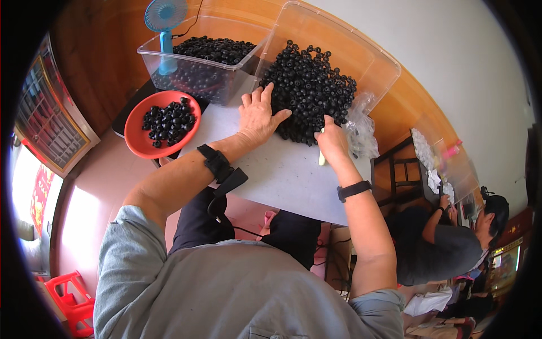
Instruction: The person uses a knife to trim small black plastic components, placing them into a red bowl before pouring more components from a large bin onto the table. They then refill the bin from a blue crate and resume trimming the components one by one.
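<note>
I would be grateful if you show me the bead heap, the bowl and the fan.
Bead heap (311,85): head view, on the black beads at its middle.
Bowl (134,122): head view, on its bare left wall.
Fan (165,15): head view, on its round head.

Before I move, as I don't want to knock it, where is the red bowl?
In the head view, the red bowl is left of the person's left hand, just on the near side of the clear bin.
</note>
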Demonstrator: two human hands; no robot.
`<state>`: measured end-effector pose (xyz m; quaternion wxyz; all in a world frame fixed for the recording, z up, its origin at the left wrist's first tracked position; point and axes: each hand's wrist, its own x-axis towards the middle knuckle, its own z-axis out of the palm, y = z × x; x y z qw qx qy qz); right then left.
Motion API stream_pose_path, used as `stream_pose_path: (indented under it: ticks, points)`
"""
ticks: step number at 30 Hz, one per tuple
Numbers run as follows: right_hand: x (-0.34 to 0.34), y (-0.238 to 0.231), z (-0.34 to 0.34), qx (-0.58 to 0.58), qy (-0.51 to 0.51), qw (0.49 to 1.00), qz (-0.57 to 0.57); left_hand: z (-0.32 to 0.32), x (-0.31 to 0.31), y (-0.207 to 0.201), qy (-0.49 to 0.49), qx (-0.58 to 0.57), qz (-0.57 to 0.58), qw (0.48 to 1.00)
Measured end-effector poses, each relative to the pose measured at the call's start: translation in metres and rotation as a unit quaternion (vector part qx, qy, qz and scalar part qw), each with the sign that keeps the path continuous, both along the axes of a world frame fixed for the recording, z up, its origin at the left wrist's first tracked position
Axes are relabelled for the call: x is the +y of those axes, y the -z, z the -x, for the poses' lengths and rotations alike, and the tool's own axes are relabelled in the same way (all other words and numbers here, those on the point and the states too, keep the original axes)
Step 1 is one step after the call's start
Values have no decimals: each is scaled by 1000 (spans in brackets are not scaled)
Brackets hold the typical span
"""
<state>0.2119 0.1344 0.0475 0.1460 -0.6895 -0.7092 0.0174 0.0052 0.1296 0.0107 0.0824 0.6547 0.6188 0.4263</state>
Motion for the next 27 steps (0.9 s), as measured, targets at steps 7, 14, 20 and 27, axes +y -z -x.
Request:
stream_pose_path:
  ticks: [7,14,20,27]
  points:
    - [13,-25,-6,26,65,994,-86,-2,-5,3,6,4,1,1000]
    - [43,-11,-8,-10,69,996,-54,0,1,1,17,-7,-11,1000]
    - [33,-23,6,-30,22,999,-1,-1,0,-2,24,18,18,999]
    - [20,-13,24,-70,-40,996,24,-4,-4,-2,48,51,21,997]
